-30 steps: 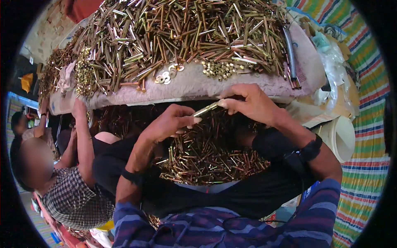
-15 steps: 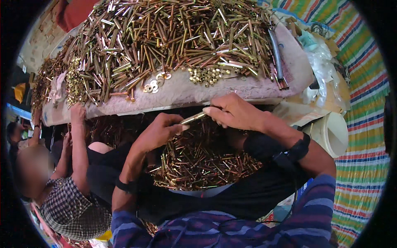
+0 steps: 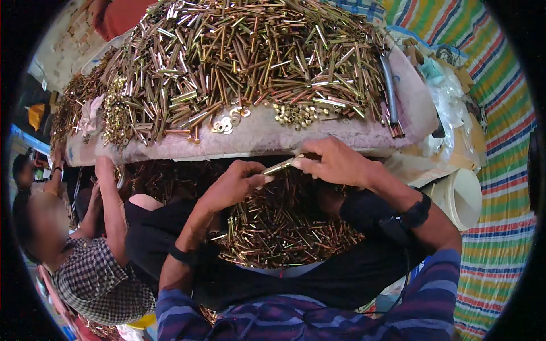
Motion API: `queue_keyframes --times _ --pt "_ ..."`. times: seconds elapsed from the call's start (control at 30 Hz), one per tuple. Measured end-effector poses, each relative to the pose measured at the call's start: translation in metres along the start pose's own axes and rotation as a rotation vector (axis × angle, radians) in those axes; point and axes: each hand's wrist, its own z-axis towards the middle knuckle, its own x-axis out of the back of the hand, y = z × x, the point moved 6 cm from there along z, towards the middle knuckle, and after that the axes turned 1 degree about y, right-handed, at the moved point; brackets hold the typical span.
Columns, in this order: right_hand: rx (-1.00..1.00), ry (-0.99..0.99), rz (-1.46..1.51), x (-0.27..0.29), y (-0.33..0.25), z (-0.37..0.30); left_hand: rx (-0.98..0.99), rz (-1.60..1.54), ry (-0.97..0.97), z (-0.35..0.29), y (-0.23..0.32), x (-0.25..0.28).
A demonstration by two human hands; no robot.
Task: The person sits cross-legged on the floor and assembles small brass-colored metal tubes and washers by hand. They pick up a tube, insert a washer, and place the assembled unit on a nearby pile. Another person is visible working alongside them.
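Note:
A slim, brass-coloured anchor bolt [image 3: 278,167] is held level between my two hands, above a heap of finished-looking metal bolts [image 3: 284,236] in front of my lap. My left hand [image 3: 232,185] pinches its left end between thumb and fingers. At the other end, the fingers of my right hand [image 3: 336,163] close round the tip and partly hide it. Just beyond my hands, on the padded table edge, lie a small pile of brass-coloured nuts [image 3: 297,116] and several flat washers [image 3: 226,124].
A large mound of metal bolts and tubes [image 3: 244,57] covers the cloth-padded table [image 3: 364,133]. A dark rod [image 3: 389,91] lies at its right end. A white bucket [image 3: 463,199] stands at right by striped sheeting [image 3: 506,193]. Another person [image 3: 102,278] works at left.
The view has shifted slightly, so the table appears lower and further right. Both my hands still hold the anchor bolt, with little change in grip.

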Motion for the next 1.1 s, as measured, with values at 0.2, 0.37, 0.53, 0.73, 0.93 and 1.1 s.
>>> queue_keyframes --times 0.2,0.37,0.53,0.73,0.93,1.1 --pt "-0.208 -0.141 0.198 -0.006 0.006 0.003 -0.014 -0.018 -0.033 -0.001 -0.005 0.001" --pt "-0.082 -0.065 0.164 -0.002 -0.010 0.009 -0.047 -0.041 -0.004 0.000 -0.008 0.003" --pt "-0.274 -0.144 0.278 -0.006 -0.003 0.012 -0.079 -0.013 0.036 -0.003 -0.006 0.004" --pt "-0.159 -0.076 0.277 -0.007 -0.012 0.021 -0.120 0.025 0.048 -0.002 -0.006 0.008" --pt "-0.379 -0.247 0.316 -0.005 -0.010 0.021 -0.095 0.044 0.014 -0.006 -0.002 0.009" --pt "-0.488 -0.417 0.199 0.001 -0.012 0.021 -0.025 0.063 -0.029 -0.013 -0.001 0.011"
